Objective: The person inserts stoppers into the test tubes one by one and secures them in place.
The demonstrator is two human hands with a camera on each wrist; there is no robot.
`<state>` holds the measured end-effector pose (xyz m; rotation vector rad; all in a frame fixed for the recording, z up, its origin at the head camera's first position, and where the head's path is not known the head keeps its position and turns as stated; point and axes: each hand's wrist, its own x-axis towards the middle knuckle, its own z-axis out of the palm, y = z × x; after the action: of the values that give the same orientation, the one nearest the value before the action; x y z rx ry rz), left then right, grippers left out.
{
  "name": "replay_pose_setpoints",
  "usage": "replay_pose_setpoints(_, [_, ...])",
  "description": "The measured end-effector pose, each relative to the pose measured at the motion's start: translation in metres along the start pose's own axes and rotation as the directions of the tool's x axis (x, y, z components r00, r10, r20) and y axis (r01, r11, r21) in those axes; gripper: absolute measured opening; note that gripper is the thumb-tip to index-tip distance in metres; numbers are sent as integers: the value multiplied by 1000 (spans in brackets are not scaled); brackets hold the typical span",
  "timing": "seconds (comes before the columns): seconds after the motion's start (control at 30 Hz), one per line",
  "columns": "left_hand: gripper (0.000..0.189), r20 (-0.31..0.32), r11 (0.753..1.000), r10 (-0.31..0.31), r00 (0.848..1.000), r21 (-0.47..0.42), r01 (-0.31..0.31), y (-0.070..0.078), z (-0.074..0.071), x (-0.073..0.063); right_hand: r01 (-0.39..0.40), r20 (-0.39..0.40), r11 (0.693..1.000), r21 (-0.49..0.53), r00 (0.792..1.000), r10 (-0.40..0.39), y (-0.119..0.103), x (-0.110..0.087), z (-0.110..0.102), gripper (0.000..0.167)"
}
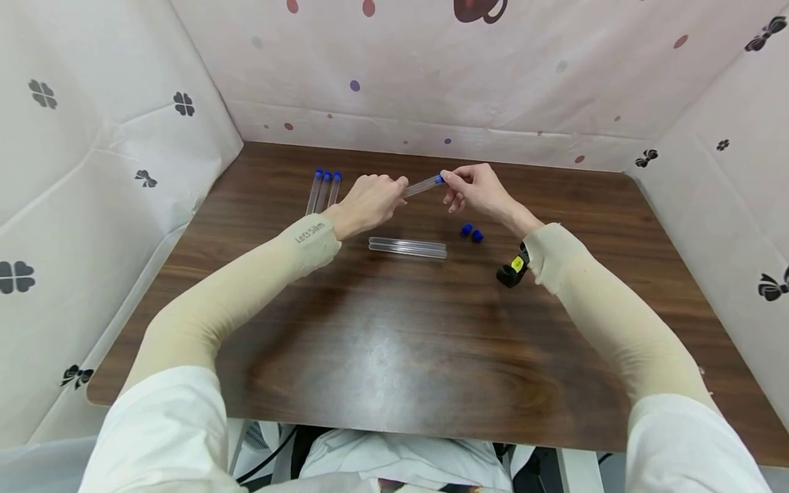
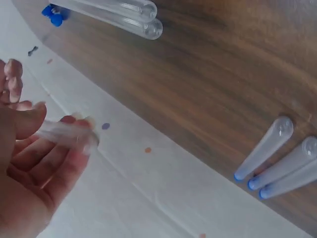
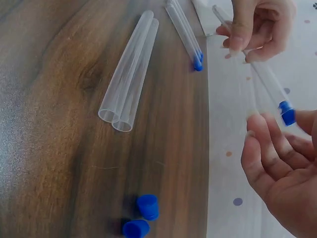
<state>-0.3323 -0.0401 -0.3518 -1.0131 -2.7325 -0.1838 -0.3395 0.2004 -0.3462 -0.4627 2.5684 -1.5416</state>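
My left hand (image 1: 374, 202) grips a clear test tube (image 1: 422, 186) raised over the far part of the table. A blue cap (image 3: 287, 114) sits at the tube's right end. My right hand (image 1: 483, 190) is at that end, its thumb (image 3: 306, 121) pressing against the cap while the fingers stay apart from it. Two uncapped test tubes (image 1: 407, 248) lie side by side nearer to me. Two loose blue caps (image 3: 147, 206) rest on the table below my right hand. Three capped test tubes (image 1: 322, 192) lie beyond my left forearm, partly hidden by it in the head view.
The brown wooden table (image 1: 394, 363) is walled at the back and sides by white patterned sheeting (image 1: 394, 75). A black device with a yellow label (image 1: 515, 267) hangs at my right wrist. Pale sleeves cover both forearms.
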Motion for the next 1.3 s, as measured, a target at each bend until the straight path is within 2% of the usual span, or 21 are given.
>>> replay_pose_setpoints(0.1, [21, 63, 995, -76, 995, -56, 79, -5, -2, 1, -5, -11, 999, -50, 1000, 4, 6, -3, -1, 38])
replay_pose_setpoints(0.23, [16, 152, 966, -178, 972, -163, 203, -18, -5, 0, -3, 3, 988, -153, 1000, 3, 12, -8, -3, 38])
replay_pose_setpoints(0.37, [16, 185, 937, -233, 955, -219, 271, -32, -6, 2, -2, -4, 979, -202, 1000, 1, 14, -11, -5, 38])
replay_pose_setpoints(0.6, [20, 213, 912, -323, 922, -190, 364, -47, -3, 2, 12, 9, 973, -233, 1000, -10, 17, -11, -7, 36])
replay_pose_setpoints(0.97, [21, 202, 863, -466, 861, -110, 493, -65, 4, -2, -18, 55, 967, -255, 998, 33, 8, -15, -6, 27])
replay_pose_setpoints(1.3, [19, 230, 848, -487, 842, -105, 519, -77, 16, -5, -1, 63, 958, -288, 998, 20, 22, -13, -8, 29])
